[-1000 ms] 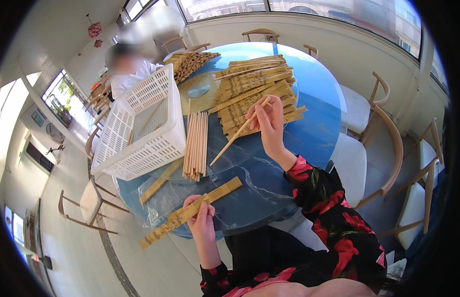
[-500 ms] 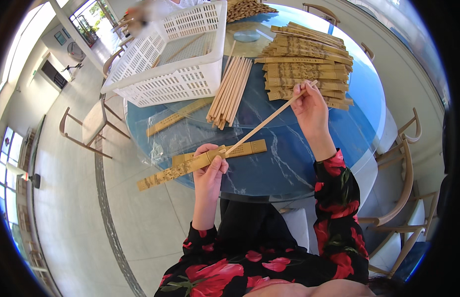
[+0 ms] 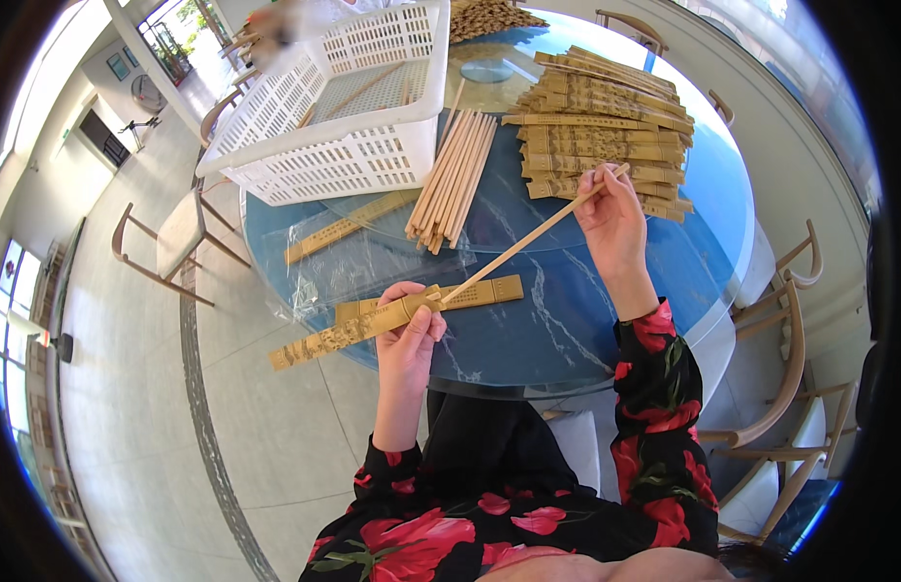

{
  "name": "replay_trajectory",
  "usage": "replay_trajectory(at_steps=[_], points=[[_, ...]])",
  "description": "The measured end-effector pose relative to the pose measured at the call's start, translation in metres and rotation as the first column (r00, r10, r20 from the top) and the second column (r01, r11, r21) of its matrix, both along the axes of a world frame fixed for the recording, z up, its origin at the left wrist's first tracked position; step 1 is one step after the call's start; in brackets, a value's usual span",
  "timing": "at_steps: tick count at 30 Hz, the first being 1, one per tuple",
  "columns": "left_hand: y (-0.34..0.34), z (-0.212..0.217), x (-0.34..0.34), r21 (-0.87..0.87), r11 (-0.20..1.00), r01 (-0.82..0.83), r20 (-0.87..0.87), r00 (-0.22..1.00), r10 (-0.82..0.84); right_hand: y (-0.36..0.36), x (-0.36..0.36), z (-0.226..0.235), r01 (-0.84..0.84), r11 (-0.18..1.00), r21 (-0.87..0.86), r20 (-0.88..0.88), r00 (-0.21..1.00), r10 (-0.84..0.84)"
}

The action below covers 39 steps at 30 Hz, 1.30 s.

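Observation:
My left hand pinches a gold-brown printed paper chopstick sleeve near its right end. The sleeve slants down to the left, past the table's near edge. My right hand is closed on the upper end of pale wooden chopsticks; whether one or two cannot be made out. Their lower end meets the sleeve's mouth at my left thumb; how far inside it sits is hidden. Another sleeve lies on the table behind my left hand. A bundle of chopsticks lies farther back, and a large stack of sleeves is at the right.
A white slatted plastic basket with a few sticks inside stands at the back left of the round blue marbled table. Clear plastic film and a loose sleeve lie before it. Wooden chairs surround the table. Someone sits beyond the basket.
The view has shifted very slightly. Both hands keep their grips, and the chopsticks' lower end stays at the sleeve's mouth.

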State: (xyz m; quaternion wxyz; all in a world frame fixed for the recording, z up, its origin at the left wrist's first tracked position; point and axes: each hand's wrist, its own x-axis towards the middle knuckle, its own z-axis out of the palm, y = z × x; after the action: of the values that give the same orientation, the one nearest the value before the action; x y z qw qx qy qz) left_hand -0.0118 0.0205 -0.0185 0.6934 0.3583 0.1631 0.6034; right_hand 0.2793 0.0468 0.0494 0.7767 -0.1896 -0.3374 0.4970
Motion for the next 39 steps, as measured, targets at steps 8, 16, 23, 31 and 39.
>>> replay_trajectory(at_steps=[8, 16, 23, 31, 39], points=[[-0.001, 0.002, 0.000, -0.005, 1.000, -0.010, -0.004, 1.000, 0.010, -0.001, -0.003, 0.001, 0.013, 1.000, -0.018, 0.026, 1.000, -0.012], [0.000, -0.002, -0.001, -0.003, 0.999, -0.039, 0.034, 0.999, 0.039, -0.001, -0.011, -0.007, -0.066, 0.989, -0.129, 0.080, 0.994, 0.077], [-0.001, -0.002, 0.000, -0.040, 0.992, -0.122, 0.035, 0.992, 0.123, -0.001, -0.017, -0.015, -0.072, 0.969, -0.235, 0.141, 0.984, 0.107], [0.002, 0.003, 0.001, 0.020, 0.999, -0.051, 0.133, 0.990, 0.048, -0.010, -0.018, -0.006, 0.001, 0.978, -0.209, 0.254, 0.966, 0.053], [0.002, 0.003, 0.003, -0.042, 0.994, -0.104, 0.010, 0.994, 0.104, -0.012, -0.027, -0.012, -0.212, 0.930, -0.302, 0.221, 0.933, 0.285]])
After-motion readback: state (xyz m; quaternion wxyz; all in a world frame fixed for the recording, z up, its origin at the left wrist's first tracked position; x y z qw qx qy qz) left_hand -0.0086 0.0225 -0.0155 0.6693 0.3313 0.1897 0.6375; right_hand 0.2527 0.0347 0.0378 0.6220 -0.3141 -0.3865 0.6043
